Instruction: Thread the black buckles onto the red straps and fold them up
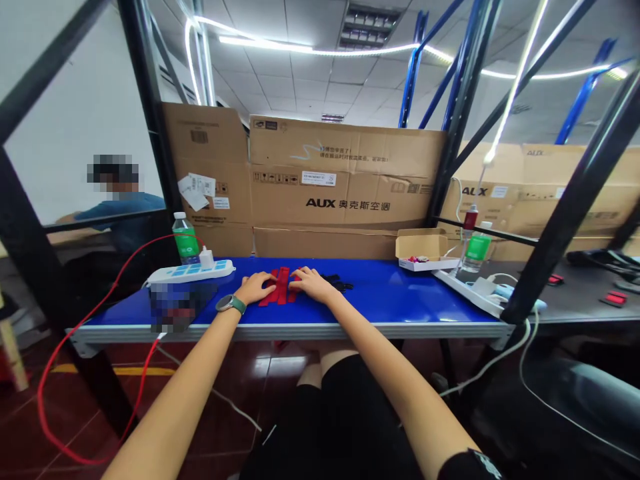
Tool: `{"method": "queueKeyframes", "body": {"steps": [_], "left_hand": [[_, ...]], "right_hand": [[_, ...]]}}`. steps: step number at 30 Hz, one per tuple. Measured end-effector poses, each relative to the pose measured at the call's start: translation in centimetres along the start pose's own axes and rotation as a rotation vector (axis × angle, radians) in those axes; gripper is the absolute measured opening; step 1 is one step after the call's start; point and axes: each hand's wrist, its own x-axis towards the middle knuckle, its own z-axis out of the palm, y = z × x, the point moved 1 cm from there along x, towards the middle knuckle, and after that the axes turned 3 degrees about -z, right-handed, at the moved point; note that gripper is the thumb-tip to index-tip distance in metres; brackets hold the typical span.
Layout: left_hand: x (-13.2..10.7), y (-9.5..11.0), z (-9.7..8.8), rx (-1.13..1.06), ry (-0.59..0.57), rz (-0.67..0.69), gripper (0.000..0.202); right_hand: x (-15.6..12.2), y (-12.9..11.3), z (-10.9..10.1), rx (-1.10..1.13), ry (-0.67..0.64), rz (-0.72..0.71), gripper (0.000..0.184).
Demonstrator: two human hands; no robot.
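Observation:
Several flat red strips [283, 285] lie side by side on the blue tabletop [395, 293]. At their left edge is my left hand [254, 288], palm down, thumb and fingers apart and touching the outer strips. On the other side, my right hand [311, 284] has its fingertips on the rightmost red strips, with thumb and forefinger apart. Neither hand lifts anything off the surface. A pile of dark strips [340, 283] lies just right of my right hand, partly hidden behind it.
At the left stand a white power strip [193, 272], a green-labelled bottle [186, 241] and a blurred-out device [173, 308]. An open box [421, 252] sits at the back right near another power strip [473, 293]. Cardboard [345, 180] walls the back. A person [120, 207] sits far left.

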Motion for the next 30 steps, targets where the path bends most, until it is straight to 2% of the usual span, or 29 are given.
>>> {"method": "queueKeyframes", "body": {"steps": [5,7,10,13,15,17,20,23,26,27,28,30], "left_hand": [[0.1,0.2,-0.1,0.042,-0.03,-0.015,0.038],[0.2,0.3,0.0,0.055,-0.035,-0.014,0.038],[0.3,0.3,0.0,0.063,-0.035,0.013,0.038],[0.1,0.8,-0.5,0.08,0.029,0.05,0.036],[-0.1,1.9,-1.3,0.093,0.131,0.093,0.035],[0.1,3.5,-2.2,0.056,0.201,0.158,0.032],[1.4,6.8,-2.8,-0.121,0.196,0.254,0.031],[4.1,10.2,-1.8,-0.434,0.258,0.219,0.039],[6.7,12.6,0.4,-0.666,0.219,0.187,0.045],[7.3,13.0,1.1,-0.72,0.209,0.18,0.046],[7.7,13.1,1.7,-0.761,0.249,0.148,0.047],[8.0,12.4,2.7,-0.82,0.394,0.07,0.048]], "right_hand": [[-0.3,0.1,0.8,0.139,0.008,0.057,0.021],[-0.3,0.0,0.7,0.159,0.053,0.049,0.021],[-0.1,0.0,0.1,0.214,0.232,0.08,0.025],[-0.4,0.6,-0.8,0.227,0.485,0.285,0.027],[-1.0,1.1,-1.3,0.204,0.594,0.416,0.029],[-1.6,1.5,-1.7,0.199,0.649,0.503,0.031],[-2.1,2.1,-1.7,0.253,0.7,0.615,0.035],[-1.9,2.6,-1.0,0.427,0.709,0.619,0.035],[-1.6,3.1,-0.4,0.558,0.66,0.519,0.035],[-1.6,3.3,-0.3,0.553,0.641,0.499,0.037],[-1.7,3.5,-0.2,0.522,0.624,0.497,0.038],[-2.0,3.9,0.0,0.403,0.575,0.556,0.04]]}}
